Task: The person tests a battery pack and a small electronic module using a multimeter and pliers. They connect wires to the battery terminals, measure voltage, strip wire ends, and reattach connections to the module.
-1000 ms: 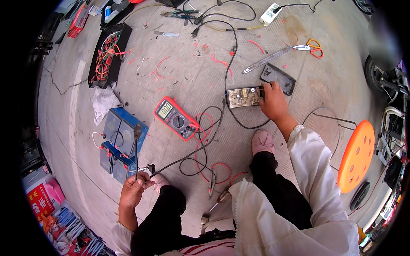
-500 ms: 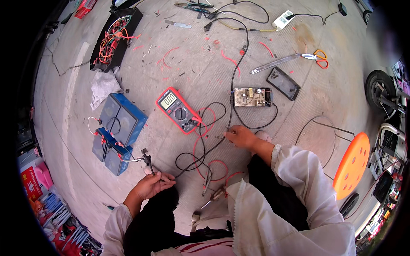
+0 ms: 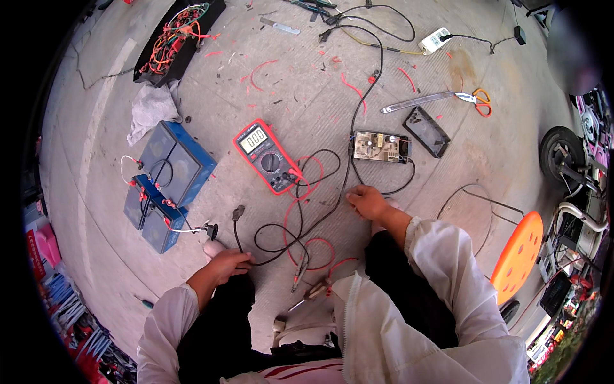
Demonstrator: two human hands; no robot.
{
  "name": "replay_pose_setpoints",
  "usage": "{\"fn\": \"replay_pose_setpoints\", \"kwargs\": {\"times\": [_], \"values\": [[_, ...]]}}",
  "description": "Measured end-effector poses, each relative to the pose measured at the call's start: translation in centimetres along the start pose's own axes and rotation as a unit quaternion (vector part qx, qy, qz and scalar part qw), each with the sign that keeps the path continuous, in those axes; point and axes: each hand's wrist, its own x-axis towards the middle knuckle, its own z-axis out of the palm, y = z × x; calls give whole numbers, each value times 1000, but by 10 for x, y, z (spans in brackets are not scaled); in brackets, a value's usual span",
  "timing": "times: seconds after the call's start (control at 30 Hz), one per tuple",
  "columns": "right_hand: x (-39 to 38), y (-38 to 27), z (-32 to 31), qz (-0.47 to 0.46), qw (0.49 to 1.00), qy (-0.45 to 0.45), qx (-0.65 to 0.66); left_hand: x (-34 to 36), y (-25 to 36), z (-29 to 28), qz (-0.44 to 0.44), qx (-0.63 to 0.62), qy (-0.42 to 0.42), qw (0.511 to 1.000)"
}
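My left hand (image 3: pixel 229 266) is closed, thumb and fingers pinching a black power cable (image 3: pixel 280 253). The cable's plug end (image 3: pixel 238 214) stands up just beyond that hand. Beside it, a black socket connector (image 3: pixel 211 231) hangs on white wire from the blue batteries (image 3: pixel 178 157), apart from the plug. My right hand (image 3: pixel 369 203) is closed with fingertips together, right next to the same cable; nothing shows in them. An opened charger (image 3: pixel 382 147) with bare circuit board sits beyond it. The red multimeter (image 3: pixel 266 157) lies between batteries and charger, its probes (image 3: pixel 300 274) near my feet.
The charger's black cover (image 3: pixel 426 132), scissors (image 3: pixel 474 101), a white power strip (image 3: pixel 435 41) and a flat blade (image 3: pixel 279 25) lie on the concrete. A black box of wires (image 3: pixel 179 41) and grey rag (image 3: pixel 153 112) are far left. An orange stool (image 3: pixel 518 257) stands right.
The plug end, earlier beside the battery connector, now stands apart to its right. My right fingertips have moved slightly off the cable. The whole view has shifted a little.
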Motion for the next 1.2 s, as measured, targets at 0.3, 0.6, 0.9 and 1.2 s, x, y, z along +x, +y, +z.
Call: {"fn": "replay_pose_setpoints", "kwargs": {"times": [0.3,0.6,0.9,1.2], "values": [[7,15,-22,-96,975,113,-163,2,54,9,65,-95,6,993],[0,19,-37,-201,898,171,-352,-40,79,-7,214,-218,-46,951],[0,11,-53,-239,809,64,-533,-70,106,-4,296,-230,-10,927],[-37,-19,-52,-192,781,-38,-593,-79,118,-1,335,-246,27,909]]}}
